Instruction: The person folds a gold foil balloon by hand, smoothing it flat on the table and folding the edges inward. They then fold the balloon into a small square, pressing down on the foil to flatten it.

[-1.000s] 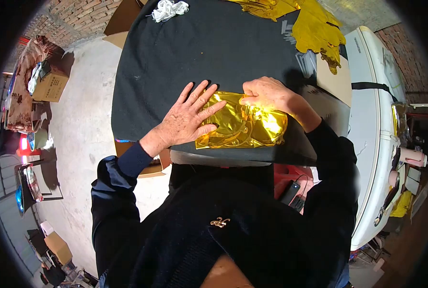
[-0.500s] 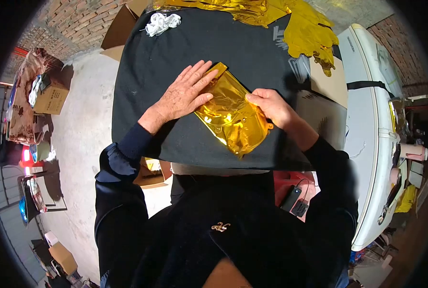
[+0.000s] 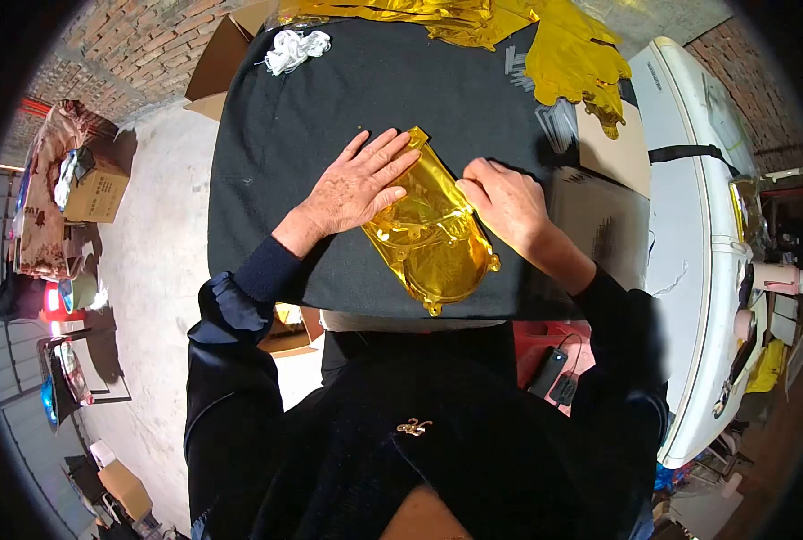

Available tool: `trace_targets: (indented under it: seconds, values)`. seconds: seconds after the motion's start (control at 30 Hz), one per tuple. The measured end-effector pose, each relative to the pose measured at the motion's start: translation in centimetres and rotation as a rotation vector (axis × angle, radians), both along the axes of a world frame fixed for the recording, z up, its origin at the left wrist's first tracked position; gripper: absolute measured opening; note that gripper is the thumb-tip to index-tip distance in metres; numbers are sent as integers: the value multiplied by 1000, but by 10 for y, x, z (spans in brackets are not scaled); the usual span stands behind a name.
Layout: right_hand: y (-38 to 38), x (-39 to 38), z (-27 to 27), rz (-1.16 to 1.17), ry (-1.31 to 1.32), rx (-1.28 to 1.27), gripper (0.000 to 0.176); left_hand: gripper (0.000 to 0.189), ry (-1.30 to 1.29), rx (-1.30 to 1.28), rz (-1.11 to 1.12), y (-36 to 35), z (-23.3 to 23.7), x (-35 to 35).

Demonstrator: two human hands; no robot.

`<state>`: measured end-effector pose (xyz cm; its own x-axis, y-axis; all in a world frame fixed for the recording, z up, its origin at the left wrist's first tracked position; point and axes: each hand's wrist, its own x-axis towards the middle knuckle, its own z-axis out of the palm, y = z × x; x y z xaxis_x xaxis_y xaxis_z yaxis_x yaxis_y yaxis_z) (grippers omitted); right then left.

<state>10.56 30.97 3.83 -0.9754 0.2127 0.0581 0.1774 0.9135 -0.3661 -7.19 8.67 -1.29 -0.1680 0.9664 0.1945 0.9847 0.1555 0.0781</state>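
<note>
A flat, folded gold foil balloon (image 3: 437,256) lies slantwise on the black cloth of the table (image 3: 302,135), its rounded end with small tabs towards me. My left hand (image 3: 352,184) rests palm down on its upper left part, fingers stretched out and slightly spread. At the right edge of the foil, my right hand (image 3: 509,202) has its fingers curled, with thumb and forefinger pinching the edge. Part of the foil under my left palm is hidden.
More gold foil balloons (image 3: 572,63) lie along the far edge, beside clear plastic strips (image 3: 556,124) and a bundle of white ribbon (image 3: 295,50). Cardboard (image 3: 615,144) lies at the right of the table. A white freezer (image 3: 689,225) stands beyond it.
The foil's near end now lies flatter and has shifted slightly left and towards me. My right hand has turned, its fingers curled more tightly at the edge. My left hand has shifted slightly.
</note>
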Motion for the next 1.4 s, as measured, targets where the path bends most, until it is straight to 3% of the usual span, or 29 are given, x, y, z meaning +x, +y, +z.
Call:
trace_targets:
  seconds: [0.07,0.1,0.23,0.33,0.53,0.87,1.13,1.27,1.4]
  values:
    - [0,-8,-6,96,209,33,14,62,-2,-9,4,0,0,0]
    - [0,-11,-6,142,187,38,14,62,-4,-14,6,0,0,0]
    - [1,-31,-27,352,401,88,39,62,-5,-20,0,1,1,0]
    - [6,-35,-38,431,427,202,39,62,-5,-27,-5,0,0,-1]
    - [7,-9,-36,454,376,206,22,63,-8,-45,-21,2,2,-2]
    - [-11,39,-24,325,369,-190,21,64,-81,-65,-228,6,5,-22]
    - [7,-6,-39,114,476,-164,13,68,-147,-13,-279,12,12,-32]
    - [3,-25,-44,128,437,-141,9,68,-167,36,-251,9,16,-35]
    - [-11,-32,-37,-7,287,-105,18,68,-189,117,-233,17,16,-29]
